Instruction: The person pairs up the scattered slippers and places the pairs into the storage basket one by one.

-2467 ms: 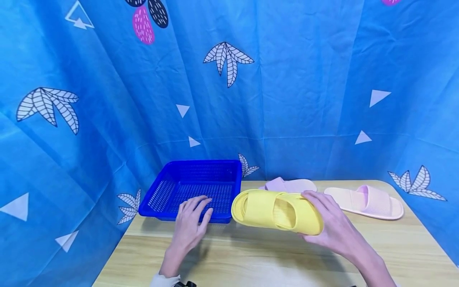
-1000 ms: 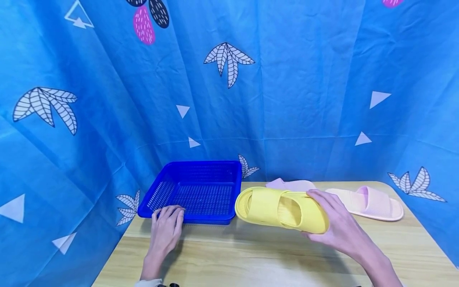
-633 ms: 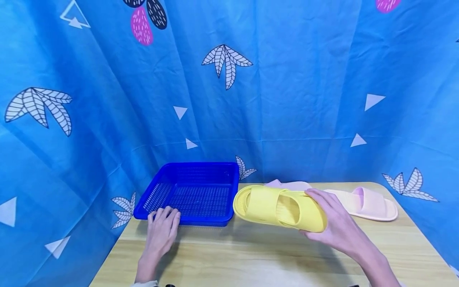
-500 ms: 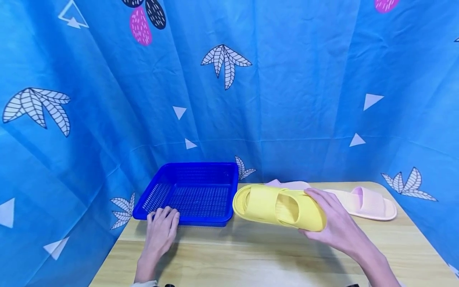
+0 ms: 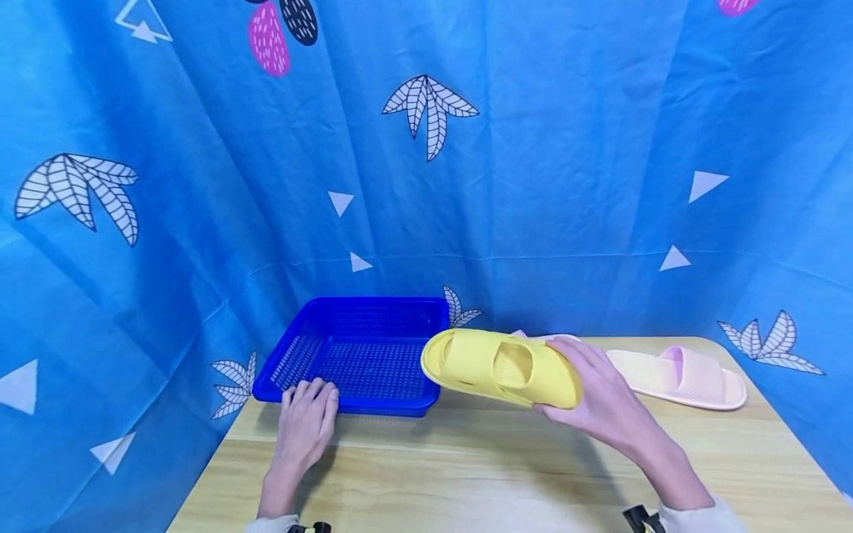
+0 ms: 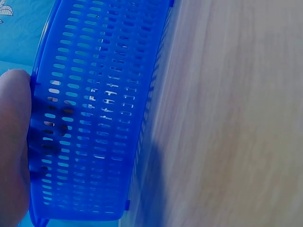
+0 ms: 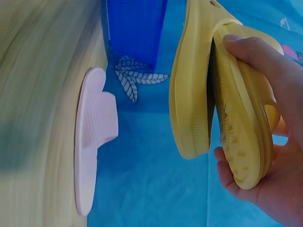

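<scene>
Head view: yellow slippers (image 5: 469,359) jut leftward, clamped by right fingers (image 5: 578,351); left fingers (image 5: 311,391) grip basket (image 5: 393,408).

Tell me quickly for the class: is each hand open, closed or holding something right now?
Left hand: closed, gripping the basket by its near rim.
Right hand: closed, holding the yellow slippers.

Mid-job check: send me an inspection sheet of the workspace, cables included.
Surface: wood-grain table, bare in front.
Job's things: yellow slippers, held above the table; blue basket, upright, no slipper inside.
Clutter: pink slipper at right; second slipper, pink, mostly hidden in the head view.
Hands: left hand grips the basket's near rim; right hand grips the yellow slippers.
Cables: nothing seen.
Surroundings: blue patterned curtain.
</scene>
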### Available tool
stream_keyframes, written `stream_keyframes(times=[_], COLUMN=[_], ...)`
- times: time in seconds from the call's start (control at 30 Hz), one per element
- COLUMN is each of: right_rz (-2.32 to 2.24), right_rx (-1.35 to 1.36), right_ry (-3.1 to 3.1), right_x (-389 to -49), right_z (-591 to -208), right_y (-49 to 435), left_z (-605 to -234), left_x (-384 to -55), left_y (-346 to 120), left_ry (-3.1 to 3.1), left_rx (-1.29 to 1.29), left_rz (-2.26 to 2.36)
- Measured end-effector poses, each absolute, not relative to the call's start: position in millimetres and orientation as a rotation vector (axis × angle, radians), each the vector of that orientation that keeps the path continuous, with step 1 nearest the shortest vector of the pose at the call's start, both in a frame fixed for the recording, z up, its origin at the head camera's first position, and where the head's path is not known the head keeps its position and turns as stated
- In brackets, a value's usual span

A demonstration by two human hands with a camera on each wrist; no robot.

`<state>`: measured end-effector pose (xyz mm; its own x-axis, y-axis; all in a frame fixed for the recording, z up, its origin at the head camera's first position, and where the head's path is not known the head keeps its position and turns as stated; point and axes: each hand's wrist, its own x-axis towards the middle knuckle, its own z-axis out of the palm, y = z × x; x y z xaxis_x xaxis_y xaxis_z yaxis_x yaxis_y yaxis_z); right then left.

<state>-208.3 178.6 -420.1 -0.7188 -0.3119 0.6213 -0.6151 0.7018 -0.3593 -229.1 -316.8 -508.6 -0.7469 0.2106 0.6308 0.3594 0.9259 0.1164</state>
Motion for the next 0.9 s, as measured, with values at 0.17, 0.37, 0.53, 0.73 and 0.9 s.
stream_keyframes(times=[0.17, 0.37, 0.53, 0.73, 0.9], right_rz=[0.783, 0.763, 0.778, 0.788, 0.779], right_rx=[0.717, 0.719, 0.743, 0.776, 0.778], right_ry=[-2.397, -2.409, -2.414, -2.415, -2.425], right_x=[-219.3, -229.1, -237.7, -247.4, -256.2], right_z=[-414.9, -408.9, -404.7, -398.8, -395.5], right_y=[163.5, 143.5, 124.6, 102.8, 86.2], left_z=[-508.6, -509.5, -511.1, -512.5, -513.2], left_x=[-229.9, -230.1, -234.0, -237.6, -237.5], left_y=[-315.4, -316.5, -318.6, -319.2, -319.8], left_ry=[-2.427, -2.418, -2.407, -2.413, -2.424], left_rx=[-0.396, -0.399, -0.407, -0.408, -0.399], left_rz=[-0.328, -0.318, -0.315, -0.311, -0.312])
